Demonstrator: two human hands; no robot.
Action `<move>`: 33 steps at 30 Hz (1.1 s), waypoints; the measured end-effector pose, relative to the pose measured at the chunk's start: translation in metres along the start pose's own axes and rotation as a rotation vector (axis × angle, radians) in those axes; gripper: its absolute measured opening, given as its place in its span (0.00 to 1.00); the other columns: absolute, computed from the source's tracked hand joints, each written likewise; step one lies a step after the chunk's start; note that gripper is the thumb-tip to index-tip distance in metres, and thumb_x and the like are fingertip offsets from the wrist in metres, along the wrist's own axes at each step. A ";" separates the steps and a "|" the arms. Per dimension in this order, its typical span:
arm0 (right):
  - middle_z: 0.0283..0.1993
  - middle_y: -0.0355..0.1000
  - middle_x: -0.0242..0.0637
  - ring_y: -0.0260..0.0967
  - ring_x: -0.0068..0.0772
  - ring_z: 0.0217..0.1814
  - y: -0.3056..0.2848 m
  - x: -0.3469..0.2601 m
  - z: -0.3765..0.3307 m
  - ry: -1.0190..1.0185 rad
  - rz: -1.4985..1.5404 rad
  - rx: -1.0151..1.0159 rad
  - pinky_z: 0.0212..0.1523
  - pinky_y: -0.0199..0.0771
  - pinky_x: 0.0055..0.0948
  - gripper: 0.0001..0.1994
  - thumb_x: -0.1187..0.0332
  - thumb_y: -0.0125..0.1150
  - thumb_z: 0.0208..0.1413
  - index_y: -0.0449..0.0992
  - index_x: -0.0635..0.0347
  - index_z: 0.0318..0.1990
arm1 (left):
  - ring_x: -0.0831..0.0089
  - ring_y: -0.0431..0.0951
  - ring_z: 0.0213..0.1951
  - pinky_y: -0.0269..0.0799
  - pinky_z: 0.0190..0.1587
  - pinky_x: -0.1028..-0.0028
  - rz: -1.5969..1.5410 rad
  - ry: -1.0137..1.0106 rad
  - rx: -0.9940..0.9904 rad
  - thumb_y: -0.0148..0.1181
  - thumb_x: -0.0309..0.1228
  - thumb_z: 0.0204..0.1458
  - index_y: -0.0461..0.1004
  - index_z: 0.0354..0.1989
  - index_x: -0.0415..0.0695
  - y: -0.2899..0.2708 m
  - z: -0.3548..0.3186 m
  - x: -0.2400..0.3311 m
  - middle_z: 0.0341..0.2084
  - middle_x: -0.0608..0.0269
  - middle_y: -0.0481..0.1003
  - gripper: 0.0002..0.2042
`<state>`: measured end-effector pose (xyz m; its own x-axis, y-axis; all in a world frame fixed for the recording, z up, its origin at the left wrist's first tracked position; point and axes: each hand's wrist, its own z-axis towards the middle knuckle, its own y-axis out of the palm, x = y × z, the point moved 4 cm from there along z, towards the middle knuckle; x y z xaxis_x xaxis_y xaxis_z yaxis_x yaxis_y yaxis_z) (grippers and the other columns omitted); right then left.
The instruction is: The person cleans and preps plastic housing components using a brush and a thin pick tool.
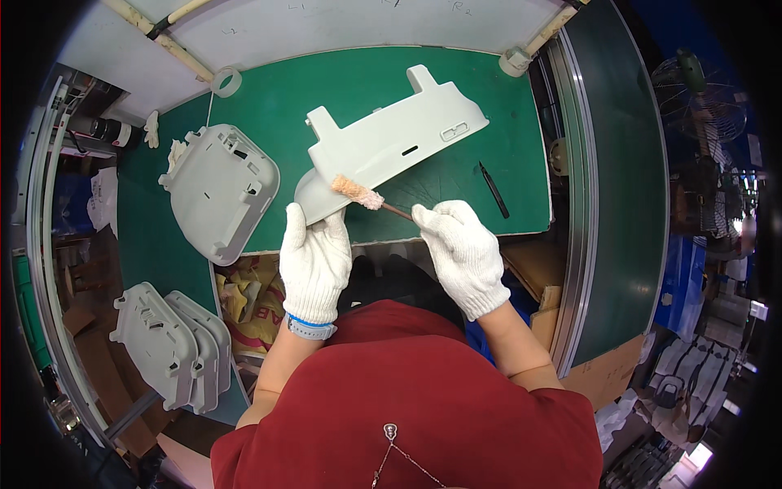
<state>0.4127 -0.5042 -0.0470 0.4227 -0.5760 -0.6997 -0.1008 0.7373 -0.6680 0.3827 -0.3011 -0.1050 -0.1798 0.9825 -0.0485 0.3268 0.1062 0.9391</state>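
The pale grey housing point(383, 147) sits tilted at the near side of the bench point(456, 187), its rounded end toward 8 o'clock and its two tabs toward 11 and 1. It looks like a moulded plastic shell: probably light and stiff, smooth enough to slip under knitted gloves, and easily scuffed. The near rim seems the best hold; the tabs could be the weak spots.

At 7 o'clock the left hand point(316, 257) has its gloved fingers closed about the rounded end's edge. At 5 o'clock the right hand point(460, 253) pinches the thin handle of a fluffy brush point(357, 192), whose head lies against the housing.

Farther out on the green top, black tweezers point(494, 191) lie at 4 o'clock, a tape roll point(235, 84) stands at 10, and a similar shell point(220, 196) rests between 8 and 9. More shells point(163, 346) lean together toward 7:30. A white panel point(334, 33) closes off 12; a fan point(700, 102) stands near 3.
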 end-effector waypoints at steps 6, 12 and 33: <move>0.39 0.74 0.41 0.75 0.39 0.34 -0.002 0.003 0.000 -0.002 0.010 0.017 0.35 0.75 0.29 0.15 0.80 0.68 0.55 0.83 0.55 0.49 | 0.51 0.67 0.66 0.78 0.65 0.64 0.010 0.016 0.000 0.53 0.31 0.69 0.63 0.64 0.30 -0.006 0.000 0.003 0.62 0.42 0.68 0.21; 0.38 0.73 0.37 0.75 0.39 0.32 -0.010 0.022 0.001 0.068 0.022 0.101 0.32 0.75 0.34 0.12 0.75 0.66 0.57 0.83 0.51 0.48 | 0.51 0.66 0.67 0.78 0.65 0.64 -0.004 0.009 -0.009 0.52 0.32 0.70 0.65 0.63 0.31 -0.012 0.002 0.006 0.63 0.43 0.68 0.19; 0.46 0.76 0.43 0.75 0.39 0.49 -0.044 0.152 0.011 0.437 -0.097 0.384 0.53 0.73 0.29 0.12 0.79 0.59 0.61 0.81 0.64 0.51 | 0.53 0.71 0.64 0.76 0.66 0.61 -0.022 -0.035 -0.075 0.49 0.31 0.71 0.64 0.62 0.27 -0.018 0.004 0.008 0.61 0.43 0.71 0.19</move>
<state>0.4912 -0.6198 -0.1213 -0.0051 -0.6788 -0.7343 0.2873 0.7024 -0.6513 0.3794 -0.2942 -0.1237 -0.1529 0.9850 -0.0803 0.2525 0.1175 0.9604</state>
